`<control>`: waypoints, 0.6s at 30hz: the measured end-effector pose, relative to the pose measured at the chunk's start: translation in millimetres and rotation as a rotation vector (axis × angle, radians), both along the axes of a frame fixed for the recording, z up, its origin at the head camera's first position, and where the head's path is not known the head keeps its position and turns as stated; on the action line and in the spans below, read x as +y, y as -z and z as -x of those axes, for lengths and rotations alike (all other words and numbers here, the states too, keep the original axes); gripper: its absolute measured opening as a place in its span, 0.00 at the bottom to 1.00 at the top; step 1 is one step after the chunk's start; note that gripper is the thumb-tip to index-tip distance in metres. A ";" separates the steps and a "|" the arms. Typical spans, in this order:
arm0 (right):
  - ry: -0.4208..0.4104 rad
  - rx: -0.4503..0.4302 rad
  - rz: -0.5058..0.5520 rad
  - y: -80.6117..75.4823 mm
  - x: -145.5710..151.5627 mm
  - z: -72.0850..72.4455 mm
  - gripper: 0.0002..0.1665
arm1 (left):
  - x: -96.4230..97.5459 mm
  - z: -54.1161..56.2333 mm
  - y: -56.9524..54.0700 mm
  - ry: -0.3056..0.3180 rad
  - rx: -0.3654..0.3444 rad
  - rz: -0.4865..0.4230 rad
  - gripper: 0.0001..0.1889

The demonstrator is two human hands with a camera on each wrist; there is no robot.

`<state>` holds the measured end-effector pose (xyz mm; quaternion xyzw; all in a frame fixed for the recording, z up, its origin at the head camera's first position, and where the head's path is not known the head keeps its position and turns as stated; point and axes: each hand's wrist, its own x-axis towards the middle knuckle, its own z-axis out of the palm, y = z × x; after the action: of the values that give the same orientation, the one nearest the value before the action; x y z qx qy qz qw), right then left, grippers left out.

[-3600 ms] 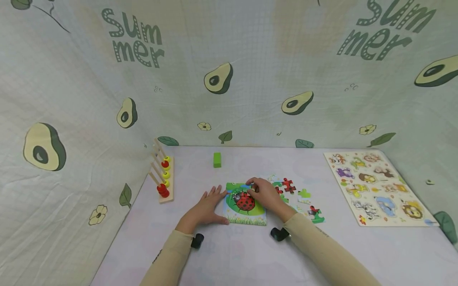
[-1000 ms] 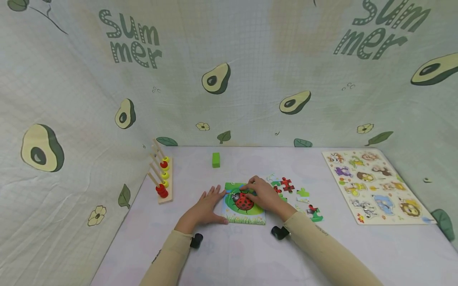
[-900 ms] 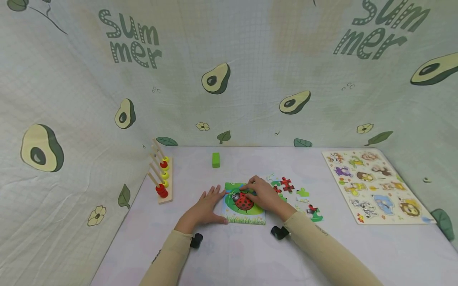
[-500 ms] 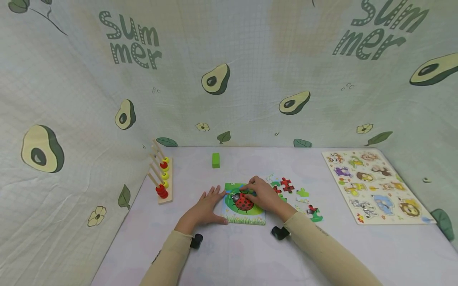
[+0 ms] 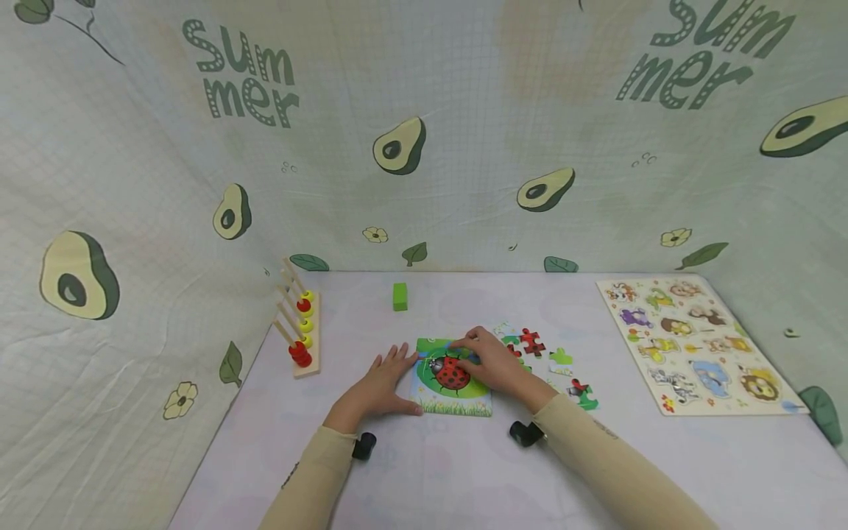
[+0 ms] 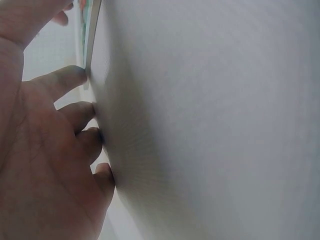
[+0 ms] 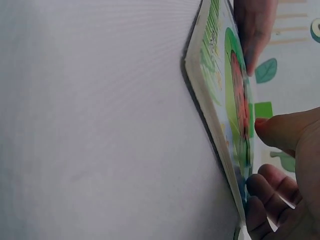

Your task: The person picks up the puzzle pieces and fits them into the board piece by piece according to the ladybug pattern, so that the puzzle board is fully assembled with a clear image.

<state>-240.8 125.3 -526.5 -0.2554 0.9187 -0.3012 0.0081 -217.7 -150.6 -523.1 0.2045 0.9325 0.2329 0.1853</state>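
Note:
A square ladybug jigsaw puzzle (image 5: pixel 450 406) lies flat on the table, its picture facing up. My left hand (image 5: pixel 376 384) is spread flat along its left side, with thumb and index fingertips at the edge. In the left wrist view, the left fingertips (image 6: pixel 82 74) rest on the table against the board's side. Over the puzzle's upper right part is my right hand (image 5: pixel 493 364), hiding some of it. In the right wrist view, the right thumb (image 7: pixel 272 127) stands apart from the bent fingers, which touch the puzzle's surface; nothing shows between them.
Loose jigsaw pieces (image 5: pixel 532 343) lie right of the puzzle, partly behind my right hand. A green block (image 5: pixel 400 297) stands farther back. On the left is a wooden peg stand (image 5: pixel 316 324) with red and yellow beads. An animal picture board (image 5: pixel 652 390) lies at the right.
My right hand was at the puzzle's upper right earlier, then its fingers came down on it; just now its fingertips and wrist have shifted slightly right. My left hand stays put.

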 end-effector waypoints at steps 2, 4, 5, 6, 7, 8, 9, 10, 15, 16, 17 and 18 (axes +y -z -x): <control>0.005 -0.015 0.001 -1.0 1.9 -1.2 0.20 | 0.0 0.3 0.5 -0.003 -0.001 0.002 0.57; 0.011 -0.031 0.003 -2.0 3.5 -2.6 0.21 | 0.1 0.4 0.7 -0.006 -0.002 0.004 0.57; 0.014 -0.036 0.004 -2.6 4.5 -3.6 0.21 | 0.2 0.5 0.7 -0.007 -0.003 0.004 0.57; 0.016 -0.042 0.008 -2.6 5.9 -4.4 0.22 | 0.3 0.4 0.6 -0.008 -0.002 0.003 0.57; 0.016 -0.052 0.011 -2.8 7.4 -5.2 0.22 | 0.2 0.2 0.7 -0.008 -0.002 0.000 0.57; 0.018 -0.058 0.014 -2.8 9.0 -6.1 0.22 | 0.2 0.0 0.6 -0.008 -0.003 -0.003 0.57; 0.017 -0.060 0.016 -2.5 10.5 -6.8 0.23 | 0.1 -0.3 0.6 -0.008 -0.003 -0.007 0.57; 0.015 -0.064 0.022 -2.3 12.1 -7.6 0.23 | 0.1 -0.5 0.3 -0.007 -0.002 -0.011 0.57; 0.002 -0.055 0.031 -2.3 18.3 -12.3 0.22 | 0.3 -0.7 -0.1 -0.008 -0.002 -0.010 0.57; -0.003 -0.053 0.035 -3.0 19.4 -13.6 0.22 | 0.4 -0.5 -0.3 -0.009 -0.002 -0.006 0.57; -0.005 -0.051 0.034 -3.9 20.5 -14.8 0.23 | 0.5 -0.4 -0.4 -0.010 -0.003 -0.002 0.57; -0.006 -0.050 0.035 -4.9 21.7 -16.3 0.23 | 0.6 -0.3 -0.4 -0.012 -0.004 -0.001 0.57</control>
<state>-224.5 147.0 -521.5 -0.2506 0.9120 -0.3236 0.0276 -217.3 -150.0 -522.7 0.1986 0.9333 0.2346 0.1858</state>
